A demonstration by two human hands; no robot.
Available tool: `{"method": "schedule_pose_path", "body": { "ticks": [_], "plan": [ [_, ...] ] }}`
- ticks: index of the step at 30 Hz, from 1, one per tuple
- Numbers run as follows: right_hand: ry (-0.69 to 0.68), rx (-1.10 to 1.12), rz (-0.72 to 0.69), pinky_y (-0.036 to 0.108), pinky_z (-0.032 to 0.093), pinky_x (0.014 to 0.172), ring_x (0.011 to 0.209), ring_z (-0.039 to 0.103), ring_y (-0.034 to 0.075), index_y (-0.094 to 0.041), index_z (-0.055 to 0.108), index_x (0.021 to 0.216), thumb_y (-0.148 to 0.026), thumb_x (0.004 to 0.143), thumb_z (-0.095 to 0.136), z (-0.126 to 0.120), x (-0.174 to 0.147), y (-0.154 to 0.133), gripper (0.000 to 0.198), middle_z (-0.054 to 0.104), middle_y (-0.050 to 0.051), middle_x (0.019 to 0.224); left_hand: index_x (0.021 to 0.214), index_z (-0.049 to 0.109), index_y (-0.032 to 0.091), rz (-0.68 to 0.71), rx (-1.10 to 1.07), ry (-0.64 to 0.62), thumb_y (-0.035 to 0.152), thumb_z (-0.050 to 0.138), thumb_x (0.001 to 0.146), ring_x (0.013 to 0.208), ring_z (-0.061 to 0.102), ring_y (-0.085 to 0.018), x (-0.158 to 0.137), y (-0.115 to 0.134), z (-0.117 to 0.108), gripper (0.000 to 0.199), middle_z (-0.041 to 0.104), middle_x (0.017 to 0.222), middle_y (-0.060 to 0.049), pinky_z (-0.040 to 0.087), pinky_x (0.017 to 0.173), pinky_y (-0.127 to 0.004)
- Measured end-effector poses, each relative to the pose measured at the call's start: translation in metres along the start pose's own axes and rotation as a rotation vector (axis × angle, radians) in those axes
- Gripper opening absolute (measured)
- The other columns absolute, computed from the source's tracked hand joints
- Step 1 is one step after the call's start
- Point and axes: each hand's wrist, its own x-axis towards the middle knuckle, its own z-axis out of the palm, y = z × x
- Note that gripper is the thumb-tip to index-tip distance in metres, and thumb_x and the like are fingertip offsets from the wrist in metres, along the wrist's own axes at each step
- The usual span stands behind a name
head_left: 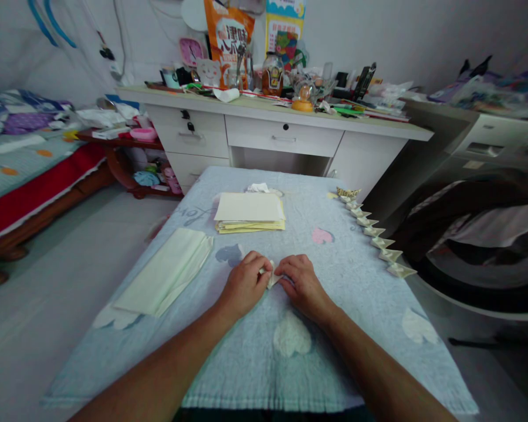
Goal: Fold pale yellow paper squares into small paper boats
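Observation:
A small piece of folded pale paper (273,280) is pinched between my two hands over the middle of the cloth-covered table. My left hand (247,280) grips its left side, fingers bent. On the right side, my right hand (303,285) holds it between thumb and fingers. The fingers hide much of the fold. Beyond the hands lies a stack of cream and yellow paper sheets (249,208). A pile of long pale paper sheets (165,272) rests to the left. Along the right edge runs a row of several folded paper boats (382,242).
A light blue cloth with heart prints (352,328) covers the table. Behind it stands a white desk (286,132) crowded with jars and packets. At right is a washing machine (470,170) with its door open; a bed (35,170) stands at left.

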Motion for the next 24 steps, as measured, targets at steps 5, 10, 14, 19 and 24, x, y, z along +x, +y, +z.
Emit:
{"method": "schedule_pose_path", "body": {
  "ticks": [5,10,14,19,24],
  "plan": [
    [-0.03,-0.029,-0.02,0.033,0.032,0.084,0.093,0.046,0.019,-0.022,0.066,0.091,-0.011,0.085,0.06,-0.001,0.0,0.0,0.014,0.065,0.002,0.096,0.083,0.061,0.019,0.07,0.155,-0.109,0.011,0.051,0.081,0.091,0.054,-0.02,-0.002,-0.002,-0.009,0.013,0.058,0.089,-0.003,0.042,0.084,-0.033],
    [-0.048,-0.05,-0.017,0.033,0.031,0.083,0.09,0.048,0.018,-0.021,0.067,0.089,-0.012,0.087,0.058,-0.001,0.001,-0.001,0.012,0.065,0.002,0.094,0.087,0.063,0.02,0.117,0.176,-0.196,0.006,0.059,0.069,0.093,0.053,-0.02,-0.001,-0.006,-0.02,0.023,0.06,0.092,-0.002,0.041,0.086,-0.033],
    [-0.044,-0.05,-0.008,0.033,0.031,0.083,0.09,0.048,0.018,-0.02,0.066,0.087,-0.012,0.088,0.057,0.0,0.001,0.0,0.012,0.065,0.002,0.094,0.083,0.064,0.02,0.141,0.153,-0.215,0.013,0.059,0.079,0.089,0.054,-0.019,0.001,-0.012,-0.022,0.009,0.061,0.088,-0.002,0.041,0.083,-0.031],
    [-0.027,-0.064,0.006,0.033,0.032,0.083,0.092,0.047,0.019,-0.019,0.064,0.091,-0.012,0.084,0.061,0.001,0.0,-0.001,0.01,0.063,0.003,0.093,0.083,0.065,0.02,0.168,0.149,-0.211,0.016,0.058,0.084,0.088,0.055,-0.017,0.003,-0.016,-0.021,0.008,0.062,0.086,-0.002,0.041,0.083,-0.031],
    [-0.012,-0.088,0.0,0.034,0.032,0.082,0.092,0.046,0.02,-0.02,0.066,0.089,-0.016,0.084,0.064,0.003,0.0,0.001,0.007,0.062,0.004,0.093,0.09,0.065,0.019,0.185,0.201,-0.205,0.013,0.061,0.08,0.091,0.055,-0.019,0.002,-0.014,-0.02,0.012,0.062,0.091,-0.003,0.043,0.082,-0.031]
  ]
}}
